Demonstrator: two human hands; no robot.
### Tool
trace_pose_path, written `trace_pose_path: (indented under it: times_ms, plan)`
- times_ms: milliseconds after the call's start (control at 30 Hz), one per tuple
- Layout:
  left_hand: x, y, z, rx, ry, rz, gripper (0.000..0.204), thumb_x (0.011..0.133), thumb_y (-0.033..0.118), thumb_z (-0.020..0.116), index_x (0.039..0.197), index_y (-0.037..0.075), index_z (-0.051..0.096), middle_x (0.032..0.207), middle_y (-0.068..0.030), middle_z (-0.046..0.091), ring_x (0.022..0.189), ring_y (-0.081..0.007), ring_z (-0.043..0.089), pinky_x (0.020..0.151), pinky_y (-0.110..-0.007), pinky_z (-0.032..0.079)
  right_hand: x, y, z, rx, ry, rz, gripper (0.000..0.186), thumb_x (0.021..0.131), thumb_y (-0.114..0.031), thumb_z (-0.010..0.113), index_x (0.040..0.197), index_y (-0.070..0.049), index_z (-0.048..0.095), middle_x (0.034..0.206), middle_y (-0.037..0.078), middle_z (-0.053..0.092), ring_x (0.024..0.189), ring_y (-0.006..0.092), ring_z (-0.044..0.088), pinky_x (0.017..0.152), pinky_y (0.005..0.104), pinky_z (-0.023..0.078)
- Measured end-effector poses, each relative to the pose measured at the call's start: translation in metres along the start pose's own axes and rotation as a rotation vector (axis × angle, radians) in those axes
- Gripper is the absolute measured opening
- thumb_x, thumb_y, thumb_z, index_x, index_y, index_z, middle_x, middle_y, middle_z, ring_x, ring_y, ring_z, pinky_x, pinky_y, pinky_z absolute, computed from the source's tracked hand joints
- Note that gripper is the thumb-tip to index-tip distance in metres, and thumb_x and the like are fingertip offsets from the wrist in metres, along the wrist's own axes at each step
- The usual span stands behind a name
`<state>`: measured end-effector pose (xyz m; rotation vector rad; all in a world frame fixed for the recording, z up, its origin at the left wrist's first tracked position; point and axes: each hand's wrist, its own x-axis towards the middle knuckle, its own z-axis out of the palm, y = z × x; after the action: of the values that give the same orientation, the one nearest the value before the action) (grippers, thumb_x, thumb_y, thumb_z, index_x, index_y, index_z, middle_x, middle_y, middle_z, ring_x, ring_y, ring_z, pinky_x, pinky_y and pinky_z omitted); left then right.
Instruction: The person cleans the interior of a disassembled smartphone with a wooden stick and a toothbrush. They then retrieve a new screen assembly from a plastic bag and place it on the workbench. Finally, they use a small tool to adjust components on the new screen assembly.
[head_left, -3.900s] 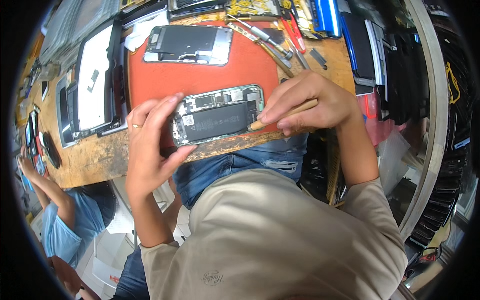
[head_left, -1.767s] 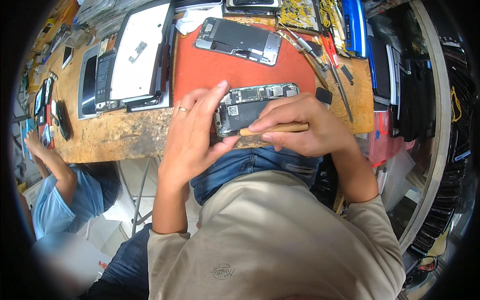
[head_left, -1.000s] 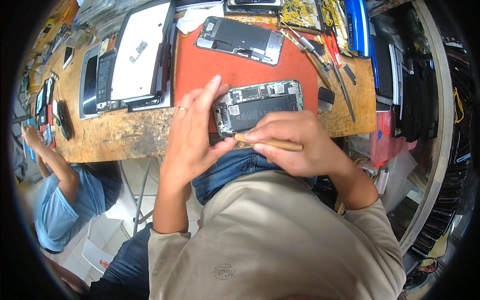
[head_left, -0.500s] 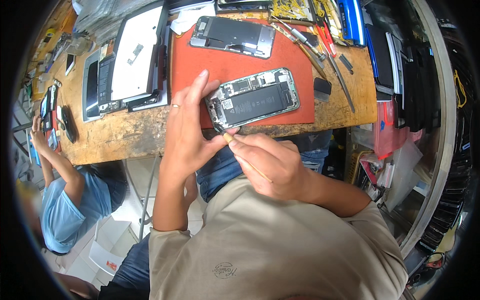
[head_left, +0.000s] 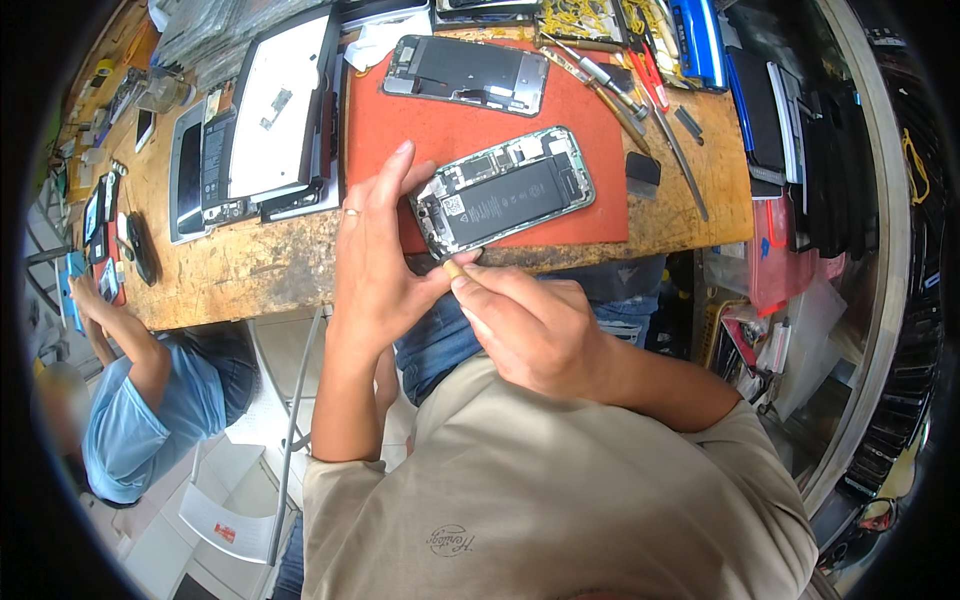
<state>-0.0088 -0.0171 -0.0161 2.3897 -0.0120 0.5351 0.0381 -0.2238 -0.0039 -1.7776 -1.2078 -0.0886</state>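
Note:
An opened phone [head_left: 510,195], battery and circuitry exposed, lies tilted over the front of the orange mat [head_left: 390,130]. My left hand [head_left: 378,265] grips its left end, thumb at the lower corner and fingers along the end. Between the thumb and fingertips of my right hand [head_left: 530,325] is a wooden-handled tool [head_left: 455,270], held against that lower-left corner; its tip is too small to make out. Behind the phone is a detached screen assembly [head_left: 460,75], with several pens and thin tools [head_left: 625,110] to its right.
A white panel on stacked devices [head_left: 270,110] sits left of the mat, a small dark piece [head_left: 640,170] right of it. The worn wooden bench edge [head_left: 220,300] crosses in front. A co-worker in blue [head_left: 150,420] works at left; black cases and bags [head_left: 800,170] fill the right side.
My right hand moved from the phone's right end to its lower-left corner and dropped lower, the tool turning steeper. The phone now slants more, its right end raised toward the back.

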Motion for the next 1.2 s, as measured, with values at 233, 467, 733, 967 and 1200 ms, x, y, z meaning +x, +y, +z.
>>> trace_pose_path:
  times_ms: [233,467,733,967,1200]
  plan:
    - [0.000,-0.001,0.001,-0.028,0.006,-0.013,0.118,0.068,0.018,0.100,0.167,0.002,0.038,0.137,-0.0189,0.073,0.126,-0.0394,0.063,0.108,-0.050,0.049,0.004,0.003,-0.001,-0.036,-0.002,-0.036,0.041,0.083,0.006,0.079,0.123,0.011,0.073,0.113,0.023,0.074,0.087,0.0318,0.080,0.074,0.0375,0.067]
    - [-0.002,0.000,0.001,-0.028,0.020,-0.026,0.120,0.064,0.012,0.099,0.167,0.002,0.037,0.136,-0.0187,0.073,0.126,-0.0391,0.064,0.108,-0.049,0.049,0.007,0.003,-0.004,-0.050,0.005,-0.079,0.043,0.083,0.006,0.080,0.125,0.012,0.072,0.114,0.024,0.073,0.091,0.0329,0.080,0.075,0.0373,0.066]
    - [-0.002,0.001,0.001,-0.059,0.019,-0.052,0.121,0.065,0.011,0.098,0.168,0.002,0.036,0.135,-0.0185,0.073,0.126,-0.0391,0.063,0.109,-0.050,0.049,0.010,0.004,-0.002,-0.055,-0.029,-0.048,0.042,0.084,0.006,0.078,0.124,0.012,0.072,0.116,0.026,0.073,0.089,0.0338,0.080,0.075,0.0377,0.067]
    - [-0.002,-0.001,0.004,-0.086,0.032,-0.056,0.120,0.065,0.012,0.098,0.168,0.002,0.036,0.136,-0.0182,0.073,0.126,-0.0390,0.063,0.109,-0.050,0.049,0.013,0.005,-0.002,-0.086,0.018,-0.111,0.039,0.084,0.006,0.076,0.122,0.013,0.072,0.116,0.025,0.073,0.086,0.0323,0.080,0.072,0.0370,0.066]
    - [-0.004,-0.003,0.005,-0.087,0.032,-0.079,0.123,0.065,0.012,0.099,0.169,0.003,0.033,0.135,-0.0188,0.073,0.125,-0.0388,0.064,0.109,-0.050,0.049,0.014,0.006,0.000,-0.062,-0.008,-0.061,0.038,0.085,0.005,0.075,0.122,0.013,0.072,0.116,0.024,0.073,0.086,0.0308,0.080,0.071,0.0366,0.066]
